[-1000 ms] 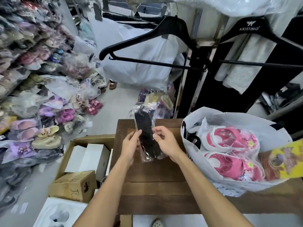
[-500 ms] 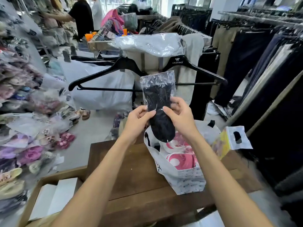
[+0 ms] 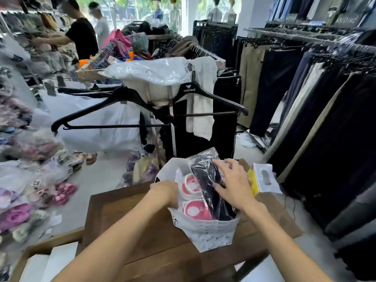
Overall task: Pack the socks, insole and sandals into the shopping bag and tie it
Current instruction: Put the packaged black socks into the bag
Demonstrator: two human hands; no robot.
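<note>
A white shopping bag point(image 3: 205, 231) stands open on the brown wooden table point(image 3: 130, 220). Inside it lie pink and white sandals point(image 3: 193, 209). A pack of black socks point(image 3: 205, 176) in clear plastic sits half inside the bag, over the sandals. My right hand point(image 3: 234, 184) presses on the pack with spread fingers. My left hand point(image 3: 164, 190) grips the bag's left rim. A yellow insole pack point(image 3: 262, 178) with a white hang tab sticks out at the bag's right side.
Black hangers point(image 3: 126, 110) and a rack with white cloth stand just behind the table. Dark trousers point(image 3: 325, 119) hang along the right. Bagged sandals point(image 3: 30, 200) pile up on the left floor. Cardboard boxes point(image 3: 48, 259) sit at the table's left. People stand far back left.
The sock pack came down from in front of my face into the bag. My left hand let go of it and took the bag's rim; my right hand now presses it in.
</note>
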